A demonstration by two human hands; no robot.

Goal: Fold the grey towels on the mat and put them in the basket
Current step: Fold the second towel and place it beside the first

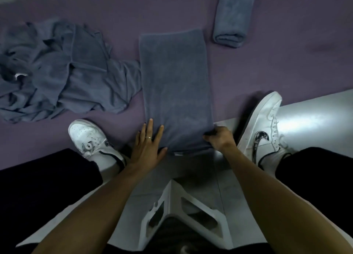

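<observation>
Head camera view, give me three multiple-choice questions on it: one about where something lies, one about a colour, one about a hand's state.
1. Where does the crumpled towel heap lie?
A. left of the half-folded towel
B. right of it
C. on top of it

2. What colour is the mat?
A. green
B. purple
C. orange

3. What is the right hand doing?
A. hanging idle
B. resting flat on a shoe
C. gripping the towel's near corner

Answers: 1 A, the heap spreads leftward. 2 B, purple shows around the towels. 3 C, its fingers curl round the corner, while the left hand lies flat.
</observation>
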